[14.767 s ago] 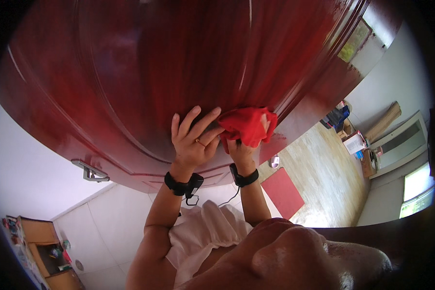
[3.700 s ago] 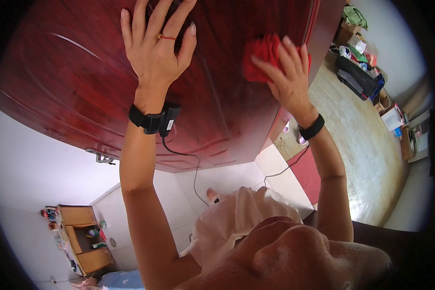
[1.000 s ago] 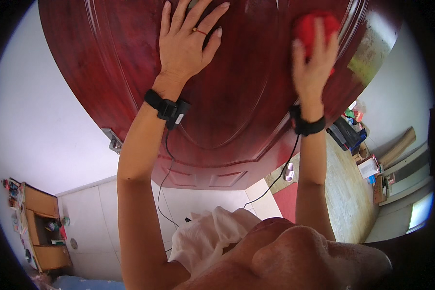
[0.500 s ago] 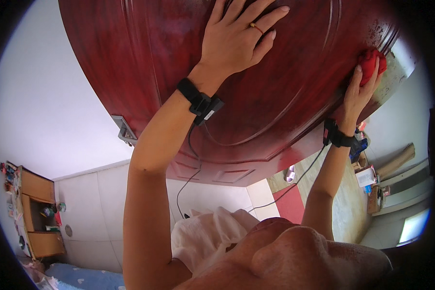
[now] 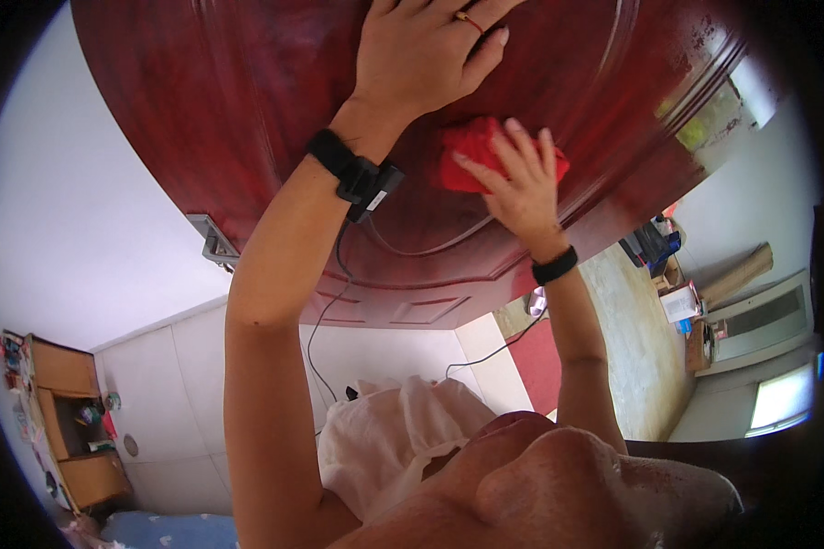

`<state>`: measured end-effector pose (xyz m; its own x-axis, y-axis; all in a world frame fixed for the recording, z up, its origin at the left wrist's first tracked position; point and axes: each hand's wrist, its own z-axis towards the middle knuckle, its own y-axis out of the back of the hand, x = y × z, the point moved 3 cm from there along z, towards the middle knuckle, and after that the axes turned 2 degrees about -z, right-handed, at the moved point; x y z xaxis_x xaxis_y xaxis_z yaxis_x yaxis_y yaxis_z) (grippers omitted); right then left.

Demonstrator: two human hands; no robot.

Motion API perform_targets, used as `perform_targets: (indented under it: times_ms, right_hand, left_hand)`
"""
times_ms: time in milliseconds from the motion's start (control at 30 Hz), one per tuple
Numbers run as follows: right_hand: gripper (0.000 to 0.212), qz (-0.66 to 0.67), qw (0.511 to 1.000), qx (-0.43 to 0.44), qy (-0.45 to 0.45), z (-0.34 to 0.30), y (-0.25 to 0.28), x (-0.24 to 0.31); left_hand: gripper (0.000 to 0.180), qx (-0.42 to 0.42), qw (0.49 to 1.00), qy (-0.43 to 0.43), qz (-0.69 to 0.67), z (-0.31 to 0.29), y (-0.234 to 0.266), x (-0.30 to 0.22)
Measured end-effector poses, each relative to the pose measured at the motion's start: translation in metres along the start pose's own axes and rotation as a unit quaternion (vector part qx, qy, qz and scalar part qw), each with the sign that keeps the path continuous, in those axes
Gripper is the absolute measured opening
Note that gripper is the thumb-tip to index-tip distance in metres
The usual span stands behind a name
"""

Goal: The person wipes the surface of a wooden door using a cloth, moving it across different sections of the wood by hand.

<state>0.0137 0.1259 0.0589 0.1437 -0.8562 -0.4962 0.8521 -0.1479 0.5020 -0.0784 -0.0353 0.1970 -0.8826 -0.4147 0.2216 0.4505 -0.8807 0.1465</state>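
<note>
A dark red panelled door (image 5: 192, 110) fills the upper part of the view. My left hand (image 5: 417, 64) lies against it with spread fingers, a ring on one of them and some fingertips cut off by the top edge. Below and to the right of it, my right hand (image 5: 525, 188) grips a bunched red cloth (image 5: 467, 154) pressed against the door's panel. Both wrists wear black straps, and a small black box (image 5: 375, 190) sits on the left one with a cable hanging down.
A metal handle (image 5: 214, 243) juts from the door's left edge. On the left stands a wooden cabinet (image 5: 64, 371) with small items, with blue bedding (image 5: 169, 528) below. Boxes and a cardboard piece (image 5: 740, 274) lie at right, beyond a red mat (image 5: 533, 366).
My right hand has swept the red cloth leftward from the door's right edge to beneath my left hand. The left hand stays on the door; the view has shifted slightly.
</note>
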Motion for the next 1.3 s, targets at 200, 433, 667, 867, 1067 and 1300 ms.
perform_targets:
  times_ms: [200, 433, 667, 867, 1067, 1300]
  right_hand:
    - [0.066, -0.056, 0.983, -0.115, -0.131, 0.02, 0.062, -0.077]
    - [0.063, 0.001, 0.946, -0.241, -0.217, 0.045, 0.059, -0.079]
    - [0.065, 0.094, 0.985, -0.044, -0.136, -0.023, -0.022, 0.034]
    - [0.065, 0.007, 0.998, -0.03, -0.062, -0.059, -0.017, 0.009]
    - [0.064, -0.027, 0.952, -0.164, -0.257, 0.0, 0.037, -0.056]
    - [0.067, 0.03, 0.947, -0.168, -0.271, -0.003, 0.005, -0.014]
  left_hand:
    - [0.048, -0.004, 1.0, 0.01, -0.013, -0.003, 0.003, 0.0]
    - [0.046, -0.05, 0.998, -0.011, 0.021, -0.002, -0.002, 0.002]
    - [0.044, -0.042, 0.999, -0.016, 0.007, -0.001, -0.006, 0.0]
    - [0.045, -0.078, 0.996, -0.018, -0.047, -0.005, -0.011, 0.0]
    - [0.045, -0.064, 0.998, -0.009, -0.021, -0.013, -0.002, 0.014]
    - [0.043, -0.015, 1.0, 0.018, -0.004, -0.009, -0.011, 0.01]
